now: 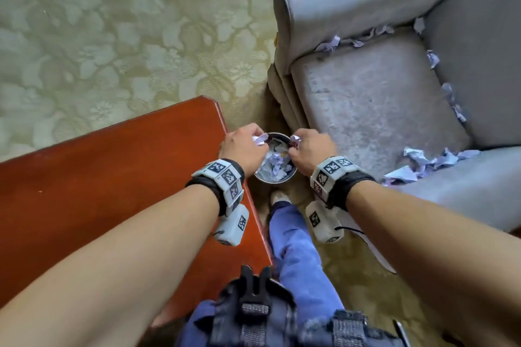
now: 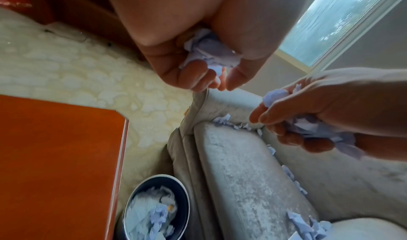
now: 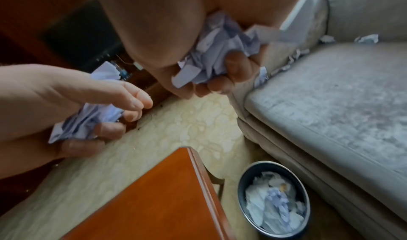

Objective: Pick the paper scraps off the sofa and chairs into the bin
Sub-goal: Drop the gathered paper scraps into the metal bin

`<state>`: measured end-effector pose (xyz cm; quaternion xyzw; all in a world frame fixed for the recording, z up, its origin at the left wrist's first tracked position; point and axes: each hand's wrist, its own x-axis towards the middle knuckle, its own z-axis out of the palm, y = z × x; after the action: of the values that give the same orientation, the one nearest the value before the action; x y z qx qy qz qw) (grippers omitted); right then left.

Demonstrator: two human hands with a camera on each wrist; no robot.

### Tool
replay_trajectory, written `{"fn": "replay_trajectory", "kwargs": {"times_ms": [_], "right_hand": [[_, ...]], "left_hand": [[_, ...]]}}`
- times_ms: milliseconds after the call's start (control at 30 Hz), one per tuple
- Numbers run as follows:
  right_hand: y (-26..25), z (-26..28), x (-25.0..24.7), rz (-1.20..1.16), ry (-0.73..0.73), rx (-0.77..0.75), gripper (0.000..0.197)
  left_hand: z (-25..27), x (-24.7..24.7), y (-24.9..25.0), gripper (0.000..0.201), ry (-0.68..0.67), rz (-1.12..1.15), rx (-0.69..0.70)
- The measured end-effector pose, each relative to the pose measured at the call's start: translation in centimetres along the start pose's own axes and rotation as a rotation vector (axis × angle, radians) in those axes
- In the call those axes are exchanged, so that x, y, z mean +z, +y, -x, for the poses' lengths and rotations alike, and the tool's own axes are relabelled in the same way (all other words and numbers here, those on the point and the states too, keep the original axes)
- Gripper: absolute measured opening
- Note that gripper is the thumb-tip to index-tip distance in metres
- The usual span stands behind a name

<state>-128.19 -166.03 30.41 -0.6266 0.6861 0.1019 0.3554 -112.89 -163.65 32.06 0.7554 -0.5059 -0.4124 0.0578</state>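
A small round dark bin (image 1: pixel 285 177) (image 2: pixel 185 196) (image 3: pixel 246 179) stands on the carpet between the table corner and the armchair, partly filled with pale paper. My left hand (image 1: pixel 248 144) (image 2: pixel 204 69) (image 3: pixel 92 115) hovers over its left rim, gripping a wad of lilac paper scraps (image 2: pixel 209 54). My right hand (image 1: pixel 304 146) (image 3: pixel 211 73) (image 2: pixel 308 127) hovers over the right rim, clutching another wad of scraps (image 3: pixel 220 52). More scraps (image 1: pixel 434 163) lie along the grey armchair's seat (image 1: pixel 375 110) edges, at the arms and the backrest crease.
A red-brown wooden table (image 1: pixel 112 177) fills the left foreground, its corner close to the bin. Patterned cream carpet (image 1: pixel 112 36) lies beyond. My blue-trousered leg and foot (image 1: pixel 293 239) stand just before the bin. A window (image 2: pixel 343 17) shows in the left wrist view.
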Motion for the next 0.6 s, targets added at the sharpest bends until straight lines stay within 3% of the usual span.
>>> {"fn": "replay_trajectory", "kwargs": {"times_ms": [133,367,600], "right_hand": [[5.0,-6.8,3.5,-0.075,-0.112,0.078,0.031],[11.1,-17.0,13.1,-0.156,-0.252,0.149,0.042],[14.4,-23.1,20.3,-0.217,-0.287,0.163,0.041]], "left_hand": [[-5.7,7.6,-1.3,0.017,-0.011,0.103,-0.156],[-13.9,19.9,-6.7,0.046,0.048,0.231,-0.333],[-19.3,27.7,-11.5,0.039,0.064,0.333,-0.473]]}}
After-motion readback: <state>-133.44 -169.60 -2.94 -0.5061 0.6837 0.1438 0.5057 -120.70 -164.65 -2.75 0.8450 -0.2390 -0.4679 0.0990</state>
